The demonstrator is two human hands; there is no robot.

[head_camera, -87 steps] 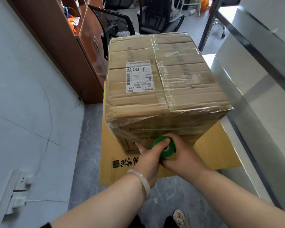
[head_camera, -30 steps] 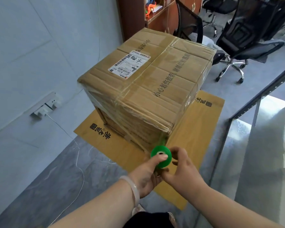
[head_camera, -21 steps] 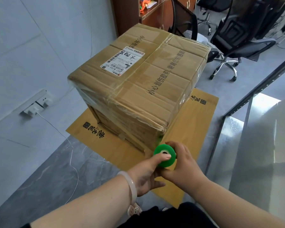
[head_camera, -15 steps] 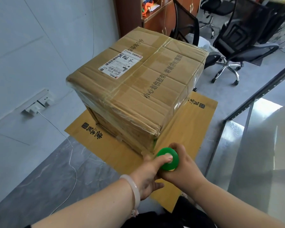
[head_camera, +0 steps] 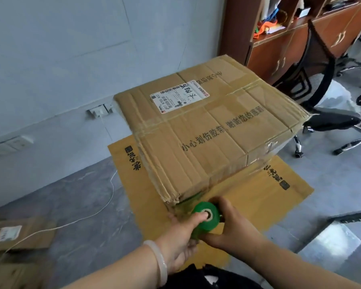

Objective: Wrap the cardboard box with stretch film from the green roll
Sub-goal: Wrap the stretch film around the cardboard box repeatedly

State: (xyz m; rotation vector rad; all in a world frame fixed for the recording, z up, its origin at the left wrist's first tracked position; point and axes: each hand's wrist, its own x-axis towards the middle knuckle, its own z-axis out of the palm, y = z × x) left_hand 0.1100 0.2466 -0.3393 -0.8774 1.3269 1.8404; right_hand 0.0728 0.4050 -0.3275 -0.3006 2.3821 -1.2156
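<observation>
hands: left hand (head_camera: 176, 234) and right hand (head_camera: 230, 230) grip green roll (head_camera: 204, 219) | cardboard box (head_camera: 206, 132) on flat cardboard sheet (head_camera: 258, 197); grey floor (head_camera: 81, 205)

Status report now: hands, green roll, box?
Left hand and right hand both grip green stretch-film roll. Roll low at near corner of brown cardboard box. Nothing blocking.
</observation>
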